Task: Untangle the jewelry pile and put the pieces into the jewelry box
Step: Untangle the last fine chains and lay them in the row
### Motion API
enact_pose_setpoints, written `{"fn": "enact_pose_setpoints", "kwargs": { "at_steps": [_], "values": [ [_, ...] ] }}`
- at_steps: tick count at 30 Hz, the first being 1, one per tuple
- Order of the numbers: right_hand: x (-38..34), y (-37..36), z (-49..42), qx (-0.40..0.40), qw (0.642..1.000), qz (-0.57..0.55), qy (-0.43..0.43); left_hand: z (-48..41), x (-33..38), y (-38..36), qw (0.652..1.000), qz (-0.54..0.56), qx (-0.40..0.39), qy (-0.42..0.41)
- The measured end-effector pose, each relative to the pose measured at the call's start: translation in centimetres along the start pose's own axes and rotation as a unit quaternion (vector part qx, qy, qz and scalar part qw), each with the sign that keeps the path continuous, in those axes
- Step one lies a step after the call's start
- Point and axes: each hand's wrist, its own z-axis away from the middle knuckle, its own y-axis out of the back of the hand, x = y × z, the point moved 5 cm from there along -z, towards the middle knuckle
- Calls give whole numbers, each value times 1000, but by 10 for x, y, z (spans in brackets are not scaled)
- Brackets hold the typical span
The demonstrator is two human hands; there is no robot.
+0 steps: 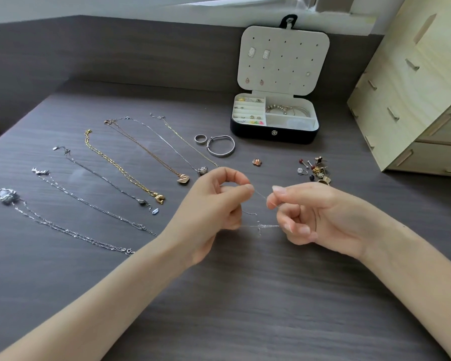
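Thumb and forefinger of the left hand (214,204) pinch one side, thumb and forefinger of the right hand (320,217) pinch the other, and a hair-thin silver chain (261,195) runs taut between them in the air. A second strand sags lower between the curled fingers; whether there's a knot in it is too fine to tell. Out to the left, a row of straightened silver, gold and dark necklaces (120,168) lies side by side on the dark wood-grain table (245,295), none crossing. So the untangling looks nearly done, this chain likely the last. Beyond the hands sit a plain silver ring (200,139) and a silver bangle (221,145), with a small cluster of loose earrings and studs (314,170) to the right. The black jewelry box with the cream lining (274,121) stands open at the back, some bangles, rings and earrings already inside. Boxing everything on the table looks like the big job left.
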Motion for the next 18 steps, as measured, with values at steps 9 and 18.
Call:
{"fn": "enact_pose_setpoints", "kwargs": {
  "at_steps": [9, 18],
  "values": [
    [0, -1, 2, 37, 997, 70, 16, 0, -6, -5, 998, 2, -38, 51],
    [0, 6, -2, 93, 995, -26, 13, -3, -11, -4, 991, -12, -63, 119]
  ]
}}
